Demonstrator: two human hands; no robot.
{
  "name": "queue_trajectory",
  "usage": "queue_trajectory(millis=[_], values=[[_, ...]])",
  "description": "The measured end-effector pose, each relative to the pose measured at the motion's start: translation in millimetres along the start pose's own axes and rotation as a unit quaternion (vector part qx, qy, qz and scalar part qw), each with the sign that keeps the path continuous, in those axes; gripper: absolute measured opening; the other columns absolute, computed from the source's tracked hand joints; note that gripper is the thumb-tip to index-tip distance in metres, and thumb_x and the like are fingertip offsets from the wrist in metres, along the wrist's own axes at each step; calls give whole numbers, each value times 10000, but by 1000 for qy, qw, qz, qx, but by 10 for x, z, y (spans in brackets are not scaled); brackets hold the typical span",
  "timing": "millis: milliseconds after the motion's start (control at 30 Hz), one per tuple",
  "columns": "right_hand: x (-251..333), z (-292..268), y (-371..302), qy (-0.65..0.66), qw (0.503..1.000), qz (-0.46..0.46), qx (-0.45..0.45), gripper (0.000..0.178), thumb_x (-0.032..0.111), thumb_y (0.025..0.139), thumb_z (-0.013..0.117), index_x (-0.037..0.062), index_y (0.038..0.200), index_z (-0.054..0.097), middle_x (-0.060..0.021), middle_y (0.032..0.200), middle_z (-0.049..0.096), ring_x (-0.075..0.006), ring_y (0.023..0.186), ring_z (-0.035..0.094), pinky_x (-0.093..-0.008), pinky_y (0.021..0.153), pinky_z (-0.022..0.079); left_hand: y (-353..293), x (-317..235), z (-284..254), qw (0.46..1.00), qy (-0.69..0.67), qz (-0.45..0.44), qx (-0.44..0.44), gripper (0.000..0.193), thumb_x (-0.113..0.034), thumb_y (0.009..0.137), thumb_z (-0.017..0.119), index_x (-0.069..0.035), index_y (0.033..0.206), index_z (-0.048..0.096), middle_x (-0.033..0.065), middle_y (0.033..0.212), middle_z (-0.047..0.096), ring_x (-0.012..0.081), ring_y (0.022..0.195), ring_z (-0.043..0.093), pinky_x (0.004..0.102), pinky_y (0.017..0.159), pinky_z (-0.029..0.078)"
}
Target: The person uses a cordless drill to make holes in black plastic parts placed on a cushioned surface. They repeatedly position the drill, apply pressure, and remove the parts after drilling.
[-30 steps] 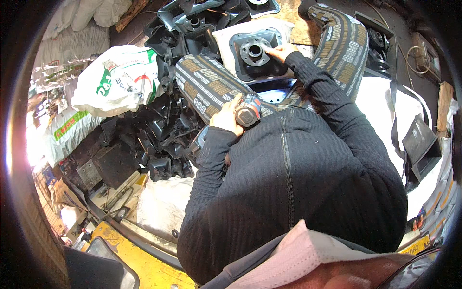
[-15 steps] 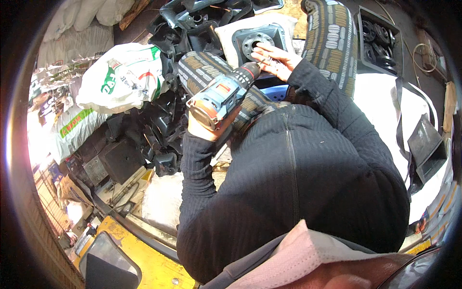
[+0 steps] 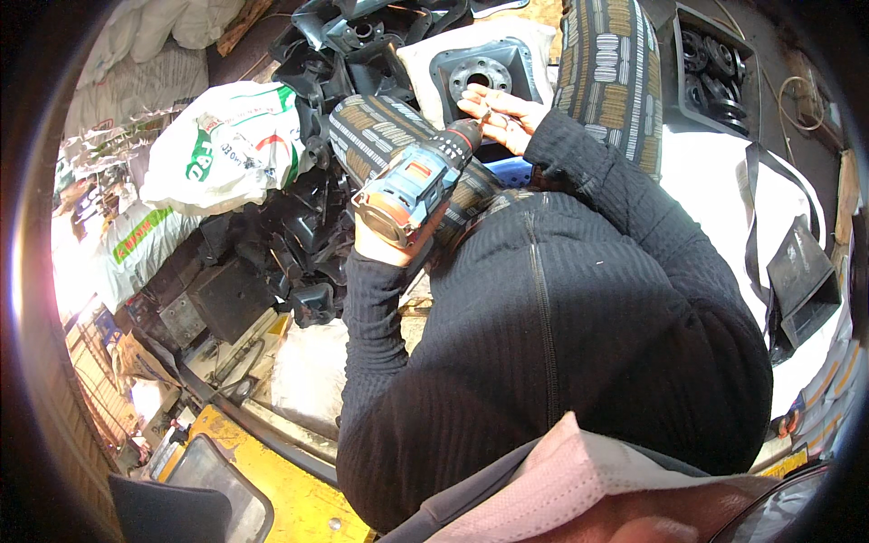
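Note:
My left hand (image 3: 385, 244) is wrapped round a blue-grey cordless drill (image 3: 412, 185), whose chuck points up and to the right. Just beside the chuck is my right hand (image 3: 514, 122), its thumb and fingers drawn together round something small that I cannot make out. Beyond both hands, a square dark plastic housing with a round holed metal flange (image 3: 483, 76) lies on a white cushion-like pad (image 3: 415, 74). Part of a blue plastic thing (image 3: 512, 171) shows below my right hand, between my legs in patterned trousers.
Black plastic parts (image 3: 308, 217) are heaped at the left beside a white sack (image 3: 226, 149). A grey bin (image 3: 674, 86) of dark round parts stands at the far right. A dark hollow piece (image 3: 801, 290) lies on white sacking at the right. Yellow metal (image 3: 308, 493) is near at the left.
My right hand has shifted slightly left and down, its fingers drawn closer together by the chuck. The drill stays nearly in place. The view has shifted slightly.

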State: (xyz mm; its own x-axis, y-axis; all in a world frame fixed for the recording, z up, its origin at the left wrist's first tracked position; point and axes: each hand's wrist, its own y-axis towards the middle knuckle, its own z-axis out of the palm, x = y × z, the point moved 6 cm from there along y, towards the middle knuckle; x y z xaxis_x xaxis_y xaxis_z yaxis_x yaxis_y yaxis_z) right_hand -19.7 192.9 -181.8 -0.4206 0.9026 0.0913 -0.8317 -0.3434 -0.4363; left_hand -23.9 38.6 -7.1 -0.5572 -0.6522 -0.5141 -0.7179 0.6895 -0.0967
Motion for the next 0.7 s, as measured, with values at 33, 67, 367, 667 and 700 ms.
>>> queue_trajectory(millis=[33,67,367,667,700], values=[[3,6,-16,5,1000,2,-15,423,125,905,514,9,1298,406,-124,1263,512,-203,1179,497,-332,970,431,5,2,19,1000,17,4,8,325,-217,707,714,-74,989,641,89,932,661,256,847,642,372,752,502],[6,17,-27,-2,1000,4,-25,410,128,902,522,4,1281,426,-126,1243,527,-204,1163,511,-326,960,439,-6,-5,23,999,35,9,11,331,-214,710,709,-75,1001,635,91,939,660,257,860,639,370,764,498],[-21,-65,-38,-43,997,48,-47,332,135,884,561,-3,1185,528,-139,1128,598,-148,966,600,-235,852,492,-112,90,170,956,-251,-127,87,700,-104,752,662,-20,1354,316,144,1214,535,190,1071,549,291,940,427],[-8,-397,147,62,997,19,-38,354,262,914,522,-9,1140,553,-135,1006,598,-210,930,593,-318,761,516,45,141,53,995,101,-2,12,327,-242,711,702,-123,1010,640,81,956,656,270,900,625,378,817,483],[60,-530,151,34,997,5,-75,351,271,917,519,-11,1121,570,-103,921,599,-176,842,595,-286,693,521,74,164,-19,998,54,-38,3,348,-255,711,703,-129,1028,634,78,964,652,266,902,625,383,808,486]])
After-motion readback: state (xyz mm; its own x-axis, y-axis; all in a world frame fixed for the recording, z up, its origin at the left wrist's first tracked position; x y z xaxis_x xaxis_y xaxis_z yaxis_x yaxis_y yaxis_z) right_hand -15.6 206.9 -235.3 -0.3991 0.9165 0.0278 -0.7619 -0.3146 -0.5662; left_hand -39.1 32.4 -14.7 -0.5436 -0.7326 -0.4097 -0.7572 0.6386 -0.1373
